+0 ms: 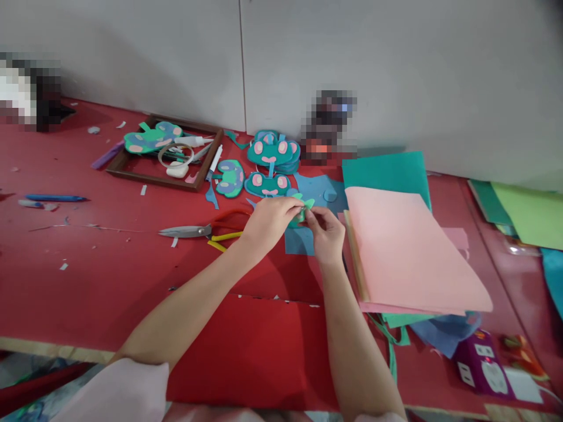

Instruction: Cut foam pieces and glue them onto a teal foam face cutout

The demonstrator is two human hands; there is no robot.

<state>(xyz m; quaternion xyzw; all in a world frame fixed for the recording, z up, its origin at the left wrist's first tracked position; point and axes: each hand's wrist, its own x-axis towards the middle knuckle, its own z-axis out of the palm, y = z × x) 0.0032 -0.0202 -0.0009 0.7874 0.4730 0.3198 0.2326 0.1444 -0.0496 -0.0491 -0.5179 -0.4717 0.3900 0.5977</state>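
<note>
My left hand (273,221) and my right hand (329,232) meet over the table, fingertips pinched around a small light-green cut piece (309,204). Its full shape is partly covered by my fingers. Beneath it lie blue sheets (301,241) with cut edges. Just beyond my hands, teal face-shaped cutouts (268,184) with pink spots lie flat, and more of them form a stack (272,152). A green and blue cutout (231,178) sits to their left. Scissors (187,231) with red and yellow handles rest beside my left wrist.
A brown wooden tray (153,179) holds a tape roll (176,155), a butterfly-like cutout (153,138) and pens. Pink sheets (409,252) are piled at right. A purple box (482,363) stands near the front right. A blue pen (55,198) and scraps lie at left. A grey wall rises behind.
</note>
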